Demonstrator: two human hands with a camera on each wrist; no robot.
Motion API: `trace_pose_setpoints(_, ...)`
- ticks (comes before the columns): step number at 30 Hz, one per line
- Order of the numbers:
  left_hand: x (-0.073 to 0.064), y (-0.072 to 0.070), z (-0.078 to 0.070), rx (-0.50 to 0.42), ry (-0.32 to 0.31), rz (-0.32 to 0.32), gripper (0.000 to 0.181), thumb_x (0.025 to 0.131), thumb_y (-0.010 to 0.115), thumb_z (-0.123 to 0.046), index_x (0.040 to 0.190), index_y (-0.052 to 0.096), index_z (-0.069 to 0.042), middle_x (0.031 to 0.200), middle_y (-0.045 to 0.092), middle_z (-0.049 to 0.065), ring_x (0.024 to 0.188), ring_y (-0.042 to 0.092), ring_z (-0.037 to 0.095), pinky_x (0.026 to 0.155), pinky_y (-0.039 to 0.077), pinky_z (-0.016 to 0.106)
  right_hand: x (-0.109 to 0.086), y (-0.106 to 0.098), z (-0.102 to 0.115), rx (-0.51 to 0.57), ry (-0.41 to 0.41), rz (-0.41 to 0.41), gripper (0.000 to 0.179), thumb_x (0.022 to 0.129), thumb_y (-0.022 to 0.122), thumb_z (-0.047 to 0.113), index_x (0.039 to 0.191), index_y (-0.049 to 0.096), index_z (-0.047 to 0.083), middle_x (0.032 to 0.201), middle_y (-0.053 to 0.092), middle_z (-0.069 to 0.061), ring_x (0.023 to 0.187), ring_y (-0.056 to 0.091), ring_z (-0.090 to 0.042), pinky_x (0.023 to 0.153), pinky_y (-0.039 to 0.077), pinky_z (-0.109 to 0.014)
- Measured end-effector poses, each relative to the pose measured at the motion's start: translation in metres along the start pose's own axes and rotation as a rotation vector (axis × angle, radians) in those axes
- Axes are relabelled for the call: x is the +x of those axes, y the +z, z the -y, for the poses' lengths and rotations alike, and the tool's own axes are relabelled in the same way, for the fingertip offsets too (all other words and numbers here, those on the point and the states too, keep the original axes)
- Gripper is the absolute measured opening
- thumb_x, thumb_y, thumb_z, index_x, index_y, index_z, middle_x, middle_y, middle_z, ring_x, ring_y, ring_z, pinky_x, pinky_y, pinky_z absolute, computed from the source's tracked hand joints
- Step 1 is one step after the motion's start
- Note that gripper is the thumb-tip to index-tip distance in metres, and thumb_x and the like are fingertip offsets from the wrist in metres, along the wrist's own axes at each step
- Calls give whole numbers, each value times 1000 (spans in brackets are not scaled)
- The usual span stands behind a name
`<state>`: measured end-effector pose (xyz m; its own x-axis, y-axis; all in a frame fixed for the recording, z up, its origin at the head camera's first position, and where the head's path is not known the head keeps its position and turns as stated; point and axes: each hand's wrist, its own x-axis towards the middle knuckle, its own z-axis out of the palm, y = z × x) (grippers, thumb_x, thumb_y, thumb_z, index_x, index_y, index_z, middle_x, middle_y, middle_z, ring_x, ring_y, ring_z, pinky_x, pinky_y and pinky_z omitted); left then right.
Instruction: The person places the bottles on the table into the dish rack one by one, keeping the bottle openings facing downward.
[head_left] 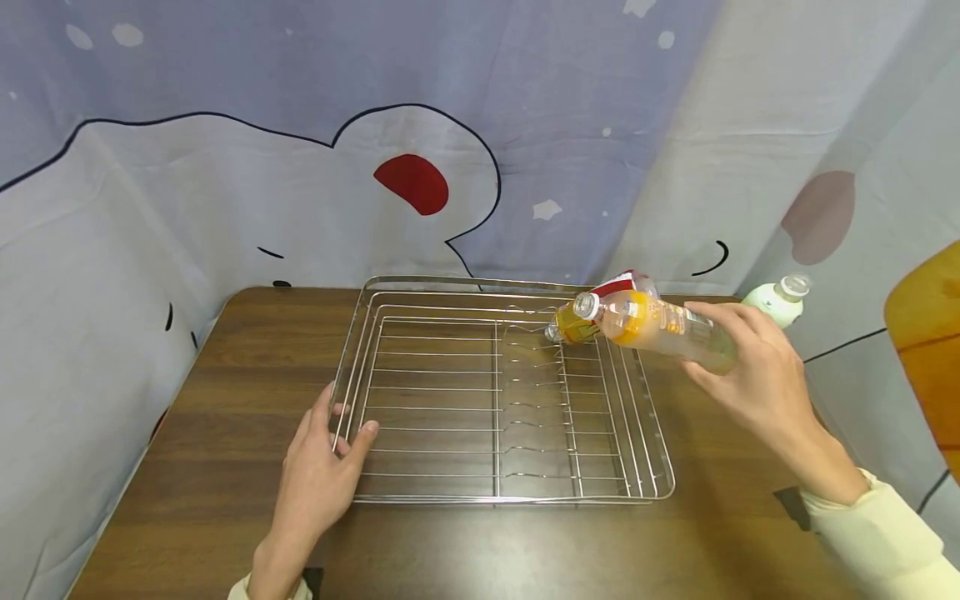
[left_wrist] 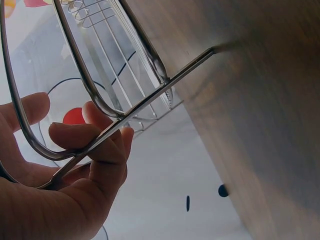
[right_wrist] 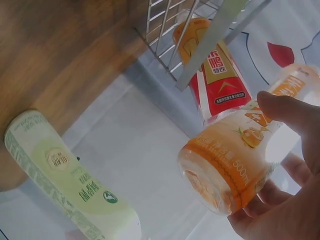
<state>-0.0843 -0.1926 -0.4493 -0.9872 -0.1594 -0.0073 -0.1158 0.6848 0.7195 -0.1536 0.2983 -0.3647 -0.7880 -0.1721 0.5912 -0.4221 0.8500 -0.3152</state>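
On the left, my left hand [head_left: 318, 479] grips the side wires of a metal wire basket [head_left: 495, 501], its fingers curled round them in the left wrist view. My right hand [head_left: 765, 375] holds a clear plastic drink bottle [head_left: 660, 325] with an orange label and a white cap. That bottle is tilted in the air, cap pointing left over the basket's back right corner. Below and behind it, a red and gold drink bottle [right_wrist: 220, 82] leans across the basket's rim, its capped end inside. The held bottle partly hides it in the head view.
A white and pale green bottle [head_left: 776, 302] stands at the table's back right, outside the basket. The wooden table [head_left: 225, 400] is bordered by a printed curtain [head_left: 300, 200] at the back and sides. Thin dividing wires [head_left: 497, 408] run along the basket's floor.
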Motion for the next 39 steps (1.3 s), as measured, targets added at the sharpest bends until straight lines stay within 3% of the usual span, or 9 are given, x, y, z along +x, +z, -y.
trace_pose_setpoints(6, 1, 1, 0, 7, 3, -5, 85, 110, 71, -38, 173, 29, -2, 144, 61, 21, 87, 64, 20, 79, 49, 42, 5, -3, -2, -65, -76, 47, 78, 63, 98, -8, 135, 76, 11, 123, 72, -18, 108, 64, -45, 90, 46, -64)
trace_pose_setpoints(16, 0, 0, -1, -1, 7, -26, 82, 109, 72, -35, 172, 31, -3, 144, 62, 19, 86, 65, 20, 79, 50, 42, 13, -6, 1, -148, -198, 107, 80, 61, 97, -7, 136, 75, 12, 125, 70, -21, 119, 62, -48, 94, 45, -68)
trace_pose_setpoints(32, 0, 1, 0, 4, -9, -2, 86, 109, 71, -38, 174, 28, -2, 146, 61, 19, 88, 65, 21, 81, 50, 44, 20, -6, 6, -241, -339, 133, 83, 58, 96, -11, 136, 75, 9, 120, 69, -24, 113, 62, -54, 94, 47, -67)
trace_pose_setpoints(39, 0, 0, -1, -3, -10, -15, 83, 109, 72, -35, 173, 29, -3, 144, 61, 19, 87, 65, 22, 81, 50, 44, 21, -4, 5, -266, -393, 125, 74, 63, 87, -13, 134, 75, 7, 117, 69, -26, 109, 62, -55, 93, 48, -66)
